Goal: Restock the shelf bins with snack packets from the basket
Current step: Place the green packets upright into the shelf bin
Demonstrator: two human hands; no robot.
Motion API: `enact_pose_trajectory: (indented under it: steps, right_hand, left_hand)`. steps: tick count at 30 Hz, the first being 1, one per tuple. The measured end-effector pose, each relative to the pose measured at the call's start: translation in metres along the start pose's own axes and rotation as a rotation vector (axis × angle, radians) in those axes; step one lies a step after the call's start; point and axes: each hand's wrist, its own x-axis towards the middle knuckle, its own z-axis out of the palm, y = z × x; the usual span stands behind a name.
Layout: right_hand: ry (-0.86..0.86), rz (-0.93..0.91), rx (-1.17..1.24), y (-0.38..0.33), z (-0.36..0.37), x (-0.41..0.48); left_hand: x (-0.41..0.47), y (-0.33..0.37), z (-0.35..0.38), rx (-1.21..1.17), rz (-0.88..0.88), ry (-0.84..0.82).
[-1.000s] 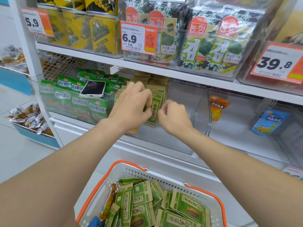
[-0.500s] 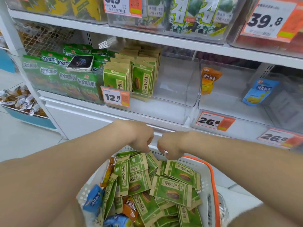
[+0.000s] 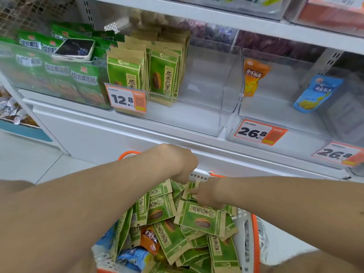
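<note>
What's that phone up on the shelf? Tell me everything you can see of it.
The phone is a flat slab with rounded corners, a white rim or case and a dark, glossy screen facing up, switched off or blank, with faint reflections on the glass. It lies slightly tilted on top of the green packets standing in the clear bin at the left of the shelf. It rests only on those packets; nothing else touches it. Its back and any buttons are hidden.

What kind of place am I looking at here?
Most likely a small grocery or convenience shop: clear shelf bins of snack packets, orange price tags on their fronts, and a shopping basket full of stock.
</note>
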Motion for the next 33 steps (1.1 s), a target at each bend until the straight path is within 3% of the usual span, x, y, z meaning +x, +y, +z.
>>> enact_pose_trajectory:
  steps: [5, 14, 22, 25, 28, 31, 33]
  right_hand:
    - [0.135, 0.024, -0.060, 0.003, -0.007, -0.001]
    - [0.225, 0.066, 0.144, 0.029, -0.024, -0.020]
    - [0.636, 0.160, 0.713, 0.058, -0.062, -0.055]
    - [0.790, 0.201, 0.920, 0.064, -0.067, -0.070]
    - [1.003, 0.227, 1.136, 0.067, -0.072, -0.090]
    - [1.278, 0.275, 1.262, 0.070, -0.079, -0.109]
    - [1.426, 0.314, 1.314, 0.071, -0.085, -0.121]
  left_hand:
    - [0.004, -0.002, 0.001, 0.019, -0.007, -0.019]
    - [-0.010, -0.010, 0.000, -0.043, -0.058, -0.020]
    - [-0.037, -0.025, -0.010, -0.145, -0.152, -0.135]
    - [-0.044, -0.040, -0.010, -0.297, -0.184, -0.167]
    - [-0.051, -0.054, -0.009, -0.676, -0.161, -0.128]
    - [-0.058, -0.059, -0.013, -1.121, -0.066, 0.028]
    - [-0.063, -0.063, -0.018, -1.261, -0.026, 0.163]
